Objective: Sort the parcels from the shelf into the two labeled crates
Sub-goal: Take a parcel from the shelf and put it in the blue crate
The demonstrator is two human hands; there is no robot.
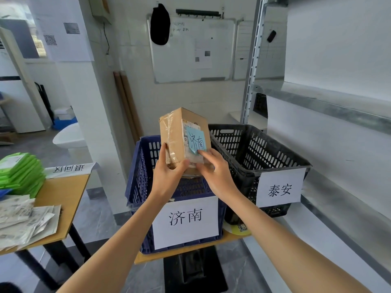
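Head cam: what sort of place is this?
Probably a courier parcel-sorting room: a blue crate and black crate carry city-name signs, the left hand and right hand hold a cardboard parcel with a shipping label, and metal shelving stands at right.

Small wooden surface (148, 258) carried a blue crate (137, 178) with a black crate (264, 153) just beside it. Second surface (61, 193), left: green packets (21, 172), grey mail bags (25, 220), paper sign (67, 169).
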